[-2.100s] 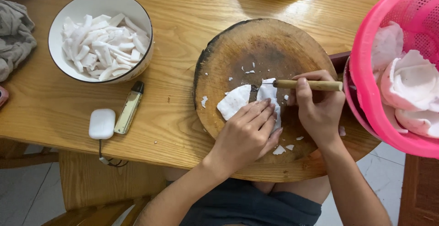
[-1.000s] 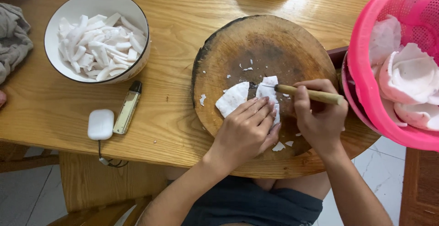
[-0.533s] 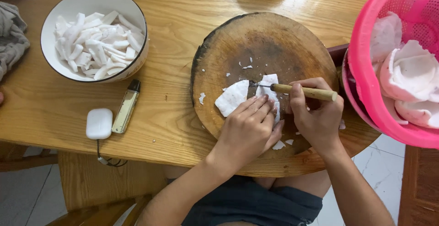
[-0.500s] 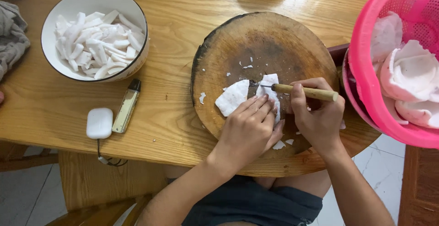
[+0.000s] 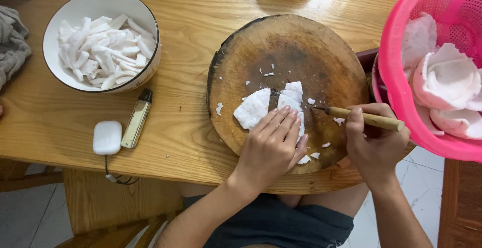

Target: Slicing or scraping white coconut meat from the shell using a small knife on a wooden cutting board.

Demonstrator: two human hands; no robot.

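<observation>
Knife (image 5: 364, 119) drawn rightward, coconut (image 5: 256, 108) under fingers (image 5: 281, 125)

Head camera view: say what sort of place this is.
Probably a home kitchen or dining table used for food preparation: a round wooden chopping board on a wooden table, a bowl of white cut strips, and a pink basket of white chunks.

Chopping board (image 5: 301, 52) on table (image 5: 201, 7); coconut pieces (image 5: 253, 108) on board. Bowl (image 5: 150, 62) to its left, basket (image 5: 396, 77) to its right. Small case (image 5: 107, 137) and lighter (image 5: 136, 125) before the bowl.
</observation>
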